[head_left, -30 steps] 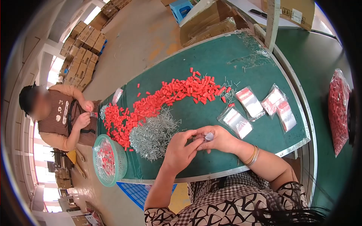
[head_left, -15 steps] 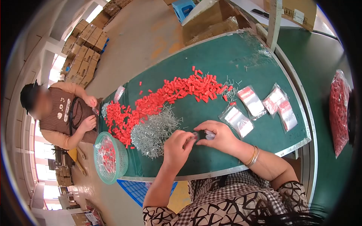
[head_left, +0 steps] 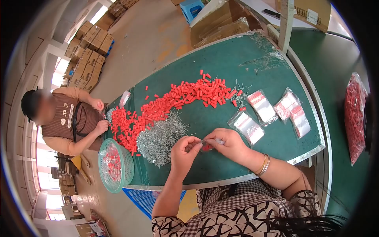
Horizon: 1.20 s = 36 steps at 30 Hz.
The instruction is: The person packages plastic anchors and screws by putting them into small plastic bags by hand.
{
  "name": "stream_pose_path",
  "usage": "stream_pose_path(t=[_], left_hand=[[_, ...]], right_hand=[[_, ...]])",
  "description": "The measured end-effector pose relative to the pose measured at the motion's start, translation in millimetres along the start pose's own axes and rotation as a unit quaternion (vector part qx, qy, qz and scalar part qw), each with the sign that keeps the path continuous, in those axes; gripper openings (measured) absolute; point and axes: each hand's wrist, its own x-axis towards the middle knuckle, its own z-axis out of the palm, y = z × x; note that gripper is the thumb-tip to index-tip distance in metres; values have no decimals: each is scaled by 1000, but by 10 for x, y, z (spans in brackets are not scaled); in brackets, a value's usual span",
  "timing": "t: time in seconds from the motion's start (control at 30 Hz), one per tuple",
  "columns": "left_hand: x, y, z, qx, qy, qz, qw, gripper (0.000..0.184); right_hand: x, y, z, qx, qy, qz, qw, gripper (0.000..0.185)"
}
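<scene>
Over the table's near edge, a small clear plastic bag (head_left: 206,147) with something red in it hangs between my two hands. My left hand (head_left: 184,153) pinches one side of its top between thumb and fingertips. Closed on the other side is my right hand (head_left: 229,147), with a bit of clear plastic showing above its fingers. Just beyond my left hand lies a heap of grey metal screws (head_left: 160,138), bordered by a long spread of red plastic plugs (head_left: 177,94). Stacks of flat zip bags (head_left: 248,126) lie beyond my right hand.
At the table's left corner stands a green mesh basket (head_left: 129,168) holding filled bags. A co-worker (head_left: 75,114) handles small items at the far left end. More bag stacks (head_left: 294,110) lie on the right; a large bag of red pieces (head_left: 355,114) rests on the neighbouring table.
My hands have come closer together, and both now pinch the small bag's top. Red contents show below my fingers. The co-worker's hands have shifted slightly.
</scene>
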Motion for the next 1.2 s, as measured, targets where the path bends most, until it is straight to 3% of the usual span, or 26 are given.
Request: stream_pose_path(t=[0.03, 0.13, 0.23, 0.33, 0.43, 0.53, 0.8, 0.93, 1.03, 1.2], left_hand=[[-5, -2, 16, 1, 3, 9, 1000, 14], [-13, 1, 46, 11, 6, 28, 1000, 12], [-6, -13, 33, 11, -8, 18, 1000, 12], [0, -48, 8, -18, -18, -12, 1000, 10], [0, -65, 10, -33, -14, 2, 999, 9], [3, -24, 43, -31, -14, 29, 999, 8], [-1, 27, 11, 20, -9, 29, 999, 5], [-6, -42, -52, -49, 2, -14, 999, 3], [-13, -69, -25, -21, 5, 18, 1000, 2], [-21, -38, 63, 4, 2, 28, 1000, 5]], right_hand=[[-2, 15, 7, -47, 17, -52, 997, 12], [-15, -21, -10, -108, 29, -82, 990, 9], [-5, 36, 14, 8, 30, -19, 999, 10], [13, -41, -14, 198, -2, 152, 968, 9], [27, -101, -31, 108, -3, 147, 983, 7], [15, 13, 17, 39, 26, 10, 999, 5], [13, -19, -33, 3, 1, 45, 999, 4], [53, -84, -56, 37, -15, 119, 992, 5], [29, -23, 2, 9, 8, 23, 1000, 9], [17, -31, -16, -36, -4, -20, 999, 7]])
